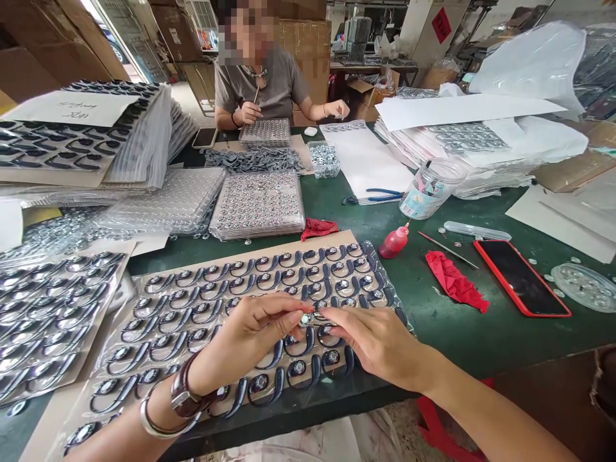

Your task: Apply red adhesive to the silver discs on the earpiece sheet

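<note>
My left hand (269, 324) is closed in a pinch on a small watch (305, 318) with a pale round face. From the other side my right hand (375, 337) pinches the same watch, its thumb and index fingertips close to those of my left. Part of the watch is hidden by the fingers. Both hands are just above a clear plastic tray (168, 301) on brown cardboard, which holds rows of watches with dark curved straps. Beneath my hands, several of these watches are covered from sight.
Right of the tray lie a red-liquid bottle (394, 242), tweezers (447, 249), a red cloth (455, 281) and a red-cased phone (520, 278). Another filled tray (52, 314) is at left. Across the green table (337, 212), a person (269, 83) works behind stacked trays (260, 202).
</note>
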`<state>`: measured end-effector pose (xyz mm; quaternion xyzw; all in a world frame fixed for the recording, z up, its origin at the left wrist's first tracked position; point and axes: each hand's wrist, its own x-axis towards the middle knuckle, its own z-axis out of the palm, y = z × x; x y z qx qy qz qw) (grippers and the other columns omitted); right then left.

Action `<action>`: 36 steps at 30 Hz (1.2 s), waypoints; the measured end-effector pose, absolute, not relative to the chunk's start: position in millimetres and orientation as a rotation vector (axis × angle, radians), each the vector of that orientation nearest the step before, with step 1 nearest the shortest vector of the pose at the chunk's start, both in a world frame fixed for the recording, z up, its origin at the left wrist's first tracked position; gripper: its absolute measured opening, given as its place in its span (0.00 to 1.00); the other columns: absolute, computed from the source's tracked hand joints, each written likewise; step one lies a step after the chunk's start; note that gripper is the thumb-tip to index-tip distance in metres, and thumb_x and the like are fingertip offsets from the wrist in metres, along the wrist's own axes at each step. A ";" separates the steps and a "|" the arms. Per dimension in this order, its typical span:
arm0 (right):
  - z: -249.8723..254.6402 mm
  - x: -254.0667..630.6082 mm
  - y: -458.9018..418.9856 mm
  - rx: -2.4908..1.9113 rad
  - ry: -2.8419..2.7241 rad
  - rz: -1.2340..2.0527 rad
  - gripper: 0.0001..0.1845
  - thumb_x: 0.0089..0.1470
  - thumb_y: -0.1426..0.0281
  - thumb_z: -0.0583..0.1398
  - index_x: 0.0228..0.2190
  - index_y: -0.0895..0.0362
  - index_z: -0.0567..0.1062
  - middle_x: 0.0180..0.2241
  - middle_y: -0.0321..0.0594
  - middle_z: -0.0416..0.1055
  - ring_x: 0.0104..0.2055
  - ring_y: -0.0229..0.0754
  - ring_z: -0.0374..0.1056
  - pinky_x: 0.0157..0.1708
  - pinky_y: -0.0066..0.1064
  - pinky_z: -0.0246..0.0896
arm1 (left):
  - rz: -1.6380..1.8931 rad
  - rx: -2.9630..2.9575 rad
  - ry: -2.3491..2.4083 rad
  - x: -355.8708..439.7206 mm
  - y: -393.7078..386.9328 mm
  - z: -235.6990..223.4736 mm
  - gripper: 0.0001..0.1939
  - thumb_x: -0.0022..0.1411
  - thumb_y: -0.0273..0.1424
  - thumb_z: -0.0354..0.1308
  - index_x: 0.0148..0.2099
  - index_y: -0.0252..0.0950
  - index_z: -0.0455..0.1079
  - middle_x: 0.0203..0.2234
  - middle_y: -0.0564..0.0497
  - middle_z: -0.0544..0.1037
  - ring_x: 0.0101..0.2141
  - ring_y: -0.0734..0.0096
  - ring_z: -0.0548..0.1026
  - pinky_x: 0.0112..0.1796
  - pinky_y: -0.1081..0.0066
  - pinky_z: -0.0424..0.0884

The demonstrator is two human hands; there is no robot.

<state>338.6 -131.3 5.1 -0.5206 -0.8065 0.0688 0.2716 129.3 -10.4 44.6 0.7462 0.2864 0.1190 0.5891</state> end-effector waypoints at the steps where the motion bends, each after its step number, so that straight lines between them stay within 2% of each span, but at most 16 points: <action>1: 5.7 338.3 -130.9 -1.402 -2.181 0.191 0.17 0.66 0.75 0.52 0.55 0.60 0.63 0.38 0.40 0.77 0.35 0.37 0.75 0.27 0.28 0.63 | 0.282 1.745 0.663 130.2 -10.7 45.3 0.12 0.66 0.35 0.56 0.47 0.38 0.76 0.35 0.49 0.79 0.31 0.75 0.79 0.34 0.78 0.74; 7: 5.9 336.5 -129.8 -1.429 -2.183 0.181 0.14 0.66 0.74 0.51 0.53 0.58 0.64 0.31 0.35 0.75 0.28 0.36 0.72 0.21 0.29 0.56 | 0.288 1.639 0.659 133.3 -12.0 44.4 0.11 0.66 0.34 0.57 0.46 0.38 0.76 0.27 0.52 0.78 0.28 0.79 0.77 0.32 0.81 0.71; 12: 5.8 334.2 -131.4 -1.415 -2.110 0.106 0.14 0.66 0.75 0.52 0.52 0.59 0.63 0.36 0.37 0.76 0.33 0.35 0.74 0.23 0.29 0.57 | 0.279 1.207 0.621 134.6 -19.9 33.2 0.22 0.55 0.32 0.68 0.52 0.38 0.71 0.35 0.49 0.80 0.32 0.73 0.80 0.33 0.78 0.75; 17: 3.2 326.6 -136.2 -1.406 -2.083 0.052 0.15 0.63 0.77 0.52 0.51 0.60 0.64 0.32 0.37 0.74 0.26 0.37 0.69 0.20 0.30 0.54 | 0.388 1.225 0.675 141.0 -30.8 34.2 0.14 0.55 0.31 0.68 0.44 0.37 0.77 0.28 0.50 0.82 0.30 0.72 0.81 0.32 0.80 0.77; 20: 1.8 321.5 -141.2 -1.404 -2.019 0.051 0.19 0.61 0.80 0.50 0.53 0.61 0.64 0.28 0.37 0.71 0.24 0.38 0.66 0.20 0.30 0.52 | 0.405 1.360 0.690 142.2 -34.3 37.2 0.14 0.55 0.35 0.67 0.44 0.36 0.77 0.27 0.50 0.82 0.28 0.69 0.81 0.32 0.77 0.78; 22: 4.4 319.8 -144.2 -1.388 -1.949 0.171 0.20 0.62 0.80 0.50 0.54 0.60 0.63 0.30 0.38 0.72 0.27 0.38 0.68 0.23 0.30 0.55 | 0.364 1.480 0.703 141.4 -35.4 36.1 0.17 0.56 0.40 0.66 0.45 0.36 0.77 0.28 0.49 0.82 0.27 0.67 0.81 0.32 0.74 0.79; 24: 9.6 320.7 -146.6 -1.365 -1.832 0.473 0.17 0.64 0.76 0.49 0.53 0.56 0.65 0.33 0.38 0.73 0.30 0.37 0.68 0.27 0.28 0.58 | 0.316 1.580 0.718 140.0 -33.8 33.0 0.21 0.57 0.44 0.64 0.46 0.35 0.76 0.27 0.48 0.82 0.27 0.65 0.81 0.31 0.71 0.79; 27: 16.4 328.7 -150.8 -1.329 -1.475 0.987 0.13 0.67 0.67 0.49 0.50 0.53 0.67 0.26 0.32 0.66 0.24 0.33 0.62 0.25 0.25 0.57 | 0.302 1.725 0.793 134.5 -16.3 29.1 0.22 0.55 0.47 0.64 0.44 0.36 0.77 0.26 0.48 0.82 0.27 0.65 0.81 0.29 0.70 0.79; 30: 15.1 344.0 -154.9 -1.384 -1.116 1.104 0.14 0.67 0.61 0.50 0.49 0.54 0.66 0.23 0.30 0.58 0.21 0.31 0.55 0.19 0.23 0.51 | 0.430 1.943 1.037 114.8 28.5 32.4 0.22 0.52 0.47 0.66 0.44 0.38 0.78 0.36 0.47 0.82 0.34 0.63 0.80 0.36 0.68 0.77; 32: 11.0 354.2 -155.7 -1.470 -1.017 1.077 0.16 0.66 0.59 0.51 0.49 0.54 0.67 0.23 0.30 0.58 0.20 0.30 0.54 0.17 0.22 0.49 | 0.546 2.053 1.271 92.6 65.8 39.1 0.25 0.53 0.48 0.64 0.45 0.34 0.77 0.40 0.44 0.81 0.40 0.58 0.79 0.42 0.63 0.75; 34: 6.9 360.2 -154.3 -1.548 -1.031 1.039 0.17 0.65 0.58 0.52 0.49 0.55 0.67 0.24 0.30 0.61 0.18 0.30 0.54 0.16 0.23 0.49 | 0.596 2.127 1.445 72.3 95.2 46.4 0.27 0.56 0.48 0.61 0.45 0.29 0.76 0.39 0.41 0.80 0.45 0.49 0.76 0.44 0.58 0.73; 36: 4.4 360.0 -150.6 -1.616 -1.147 0.917 0.16 0.65 0.60 0.52 0.48 0.55 0.68 0.24 0.32 0.65 0.19 0.31 0.59 0.17 0.23 0.55 | 0.586 2.193 1.488 63.9 105.3 50.3 0.30 0.55 0.47 0.62 0.50 0.27 0.72 0.44 0.38 0.78 0.52 0.42 0.71 0.48 0.54 0.70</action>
